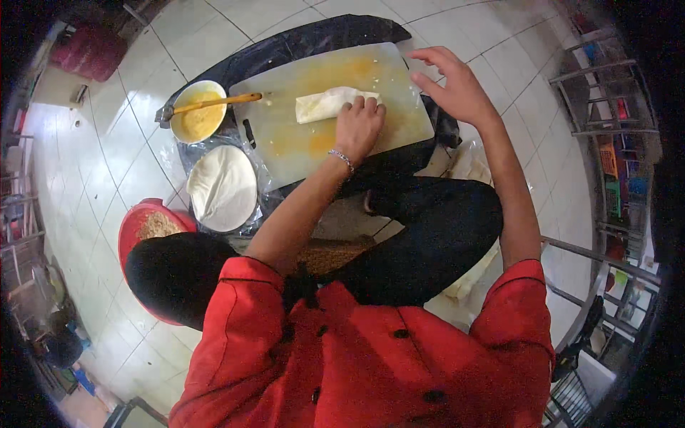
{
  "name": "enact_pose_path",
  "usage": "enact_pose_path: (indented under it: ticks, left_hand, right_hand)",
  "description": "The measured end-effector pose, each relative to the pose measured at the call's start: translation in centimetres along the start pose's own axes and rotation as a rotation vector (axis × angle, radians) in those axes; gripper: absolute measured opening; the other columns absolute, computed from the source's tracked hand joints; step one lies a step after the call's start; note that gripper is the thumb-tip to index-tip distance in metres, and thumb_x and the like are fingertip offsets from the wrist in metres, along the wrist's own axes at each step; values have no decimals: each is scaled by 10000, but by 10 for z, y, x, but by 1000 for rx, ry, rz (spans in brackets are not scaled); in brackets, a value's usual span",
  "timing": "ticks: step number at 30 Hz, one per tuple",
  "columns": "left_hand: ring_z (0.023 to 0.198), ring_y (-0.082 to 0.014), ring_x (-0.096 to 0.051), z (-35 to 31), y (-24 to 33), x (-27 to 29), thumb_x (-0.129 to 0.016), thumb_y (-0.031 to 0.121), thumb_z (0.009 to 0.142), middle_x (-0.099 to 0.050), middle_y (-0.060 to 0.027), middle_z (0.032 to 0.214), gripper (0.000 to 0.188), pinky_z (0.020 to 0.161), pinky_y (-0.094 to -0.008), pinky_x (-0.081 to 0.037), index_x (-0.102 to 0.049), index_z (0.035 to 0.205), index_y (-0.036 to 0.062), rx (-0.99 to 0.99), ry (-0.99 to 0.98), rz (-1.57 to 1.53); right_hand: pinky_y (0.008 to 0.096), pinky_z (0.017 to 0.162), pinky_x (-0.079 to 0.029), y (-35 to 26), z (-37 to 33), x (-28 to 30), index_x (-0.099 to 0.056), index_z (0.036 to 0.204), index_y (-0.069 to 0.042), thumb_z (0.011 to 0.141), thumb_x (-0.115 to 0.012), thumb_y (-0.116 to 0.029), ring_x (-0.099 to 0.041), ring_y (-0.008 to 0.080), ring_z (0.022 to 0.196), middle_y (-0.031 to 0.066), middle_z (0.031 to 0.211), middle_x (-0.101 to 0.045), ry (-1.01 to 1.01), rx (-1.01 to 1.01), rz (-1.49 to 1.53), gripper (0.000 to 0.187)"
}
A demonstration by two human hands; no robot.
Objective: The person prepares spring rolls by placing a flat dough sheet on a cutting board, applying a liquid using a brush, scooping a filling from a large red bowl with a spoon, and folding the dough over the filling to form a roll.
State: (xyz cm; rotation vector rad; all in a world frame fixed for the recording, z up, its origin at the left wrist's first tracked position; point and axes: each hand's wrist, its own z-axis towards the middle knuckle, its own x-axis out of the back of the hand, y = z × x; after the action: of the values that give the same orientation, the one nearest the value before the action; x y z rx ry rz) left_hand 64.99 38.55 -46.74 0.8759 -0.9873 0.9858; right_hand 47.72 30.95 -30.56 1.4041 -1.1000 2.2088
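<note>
On the cutting board (pixel 285 153), smeared with yellow, lies a pale rolled wrapper (pixel 317 106), roughly cylindrical. My left hand (pixel 360 127) is on its near right side, with the fingers curled down over it. My right hand (pixel 457 87) hovers past the board's right edge, fingers apart and nothing in them. To the left of the board, a white bowl (pixel 180 130) contains a yellow liquid that looks like beaten egg. Across the bowl rests a brush (pixel 214 103) with a wooden handle, whose end reaches over the board. A stack of round white wrappers (pixel 222 189) sits nearer me.
Black plastic sheeting (pixel 300 39) lies under the board on the tiled floor (pixel 93 164). By my left knee stands a red basin (pixel 132 225) with a crumbly beige filling (pixel 157 226), partly hidden by my leg. Metal racks (pixel 606 100) line the right side.
</note>
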Motion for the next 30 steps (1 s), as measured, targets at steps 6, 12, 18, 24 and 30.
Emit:
enact_pose_path:
  ticks: [6, 12, 18, 24, 30]
  left_hand:
    - [948, -229, -600, 19, 19, 0, -598, 226, 841, -657, -47, 916, 141, 731, -371, -473, -696, 863, 127, -82, -117, 199]
    - [864, -229, -640, 35, 31, -6, -591, 208, 864, -709, -47, 858, 137, 681, -369, -478, -716, 869, 152, -47, -332, 345]
    - [770, -253, -702, 23, 12, -6, -587, 208, 860, -719, -103, 812, 137, 630, -395, -508, -688, 832, 120, 138, -111, 48]
    - [712, -313, -688, -6, 7, 12, -625, 238, 870, -700, -146, 797, 134, 635, -449, -518, -656, 888, 109, 486, 20, -369]
    - [708, -352, -679, -23, 14, 3, -629, 324, 891, -695, -163, 793, 194, 605, -467, -503, -650, 946, 138, 728, 155, -537]
  right_hand:
    - [372, 939, -476, 5, -6, -2, -603, 1235, -100, 908, -656, -256, -594, 254, 1110, 102, 1206, -600, -26, 21, 14, 366]
    - [361, 900, -493, 7, -8, -11, -599, 1252, -88, 915, -648, -263, -605, 217, 1094, 96, 1162, -632, -90, -44, 71, 384]
    - [385, 926, -496, 30, -26, -36, -626, 1186, -48, 892, -667, -249, -633, 270, 1042, 140, 1131, -641, -217, -145, 125, 359]
    - [443, 1043, -411, 67, -76, -94, -568, 1247, -46, 882, -629, -212, -501, 362, 1223, 174, 1277, -536, -320, 5, -32, 405]
    - [485, 1120, -306, 36, -65, -137, -450, 1377, -49, 863, -637, -243, -382, 368, 1345, 174, 1408, -446, -211, 92, -210, 581]
